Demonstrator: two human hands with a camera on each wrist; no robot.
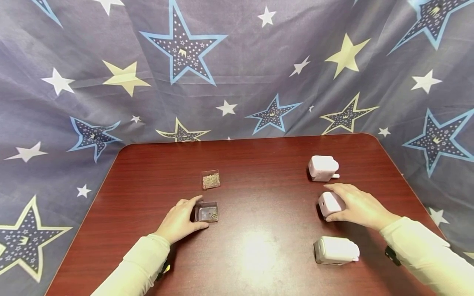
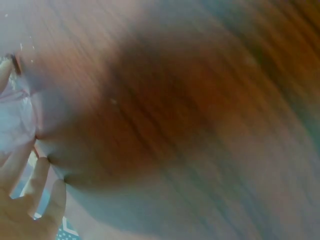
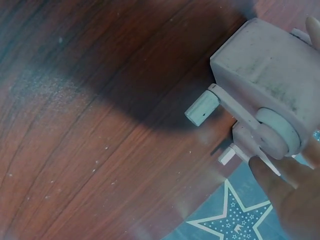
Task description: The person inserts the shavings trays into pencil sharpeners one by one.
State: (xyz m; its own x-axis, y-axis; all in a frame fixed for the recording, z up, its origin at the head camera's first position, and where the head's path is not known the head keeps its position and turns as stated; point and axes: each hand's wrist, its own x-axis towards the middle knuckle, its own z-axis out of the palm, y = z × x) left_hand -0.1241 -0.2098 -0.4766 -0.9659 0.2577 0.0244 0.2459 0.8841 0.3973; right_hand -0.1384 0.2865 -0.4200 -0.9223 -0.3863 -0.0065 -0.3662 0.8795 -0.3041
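Note:
My left hand [image 1: 180,220] holds a small clear plastic shavings tray [image 1: 203,211], thumb at its near side and fingers at its far side. A few pencil shavings lie in its right corner. In the left wrist view, fingers [image 2: 32,185] touch the tray's wall [image 2: 20,117] at the frame's left edge. On the right, my right hand [image 1: 361,207] grips a pale pink crank pencil sharpener [image 1: 328,204], thumb near and fingers far. The right wrist view shows that sharpener's boxy body [image 3: 260,65], smudged dark on top, and its crank handle [image 3: 202,107].
Beyond the left hand sits a second clear tray [image 1: 210,172] filled with shavings. A pink sharpener [image 1: 323,167] stands farther back on the right, and a whitish sharpener [image 1: 335,250] nearer. The reddish-brown table [image 1: 259,172] ends at a star-patterned cloth [image 1: 237,74].

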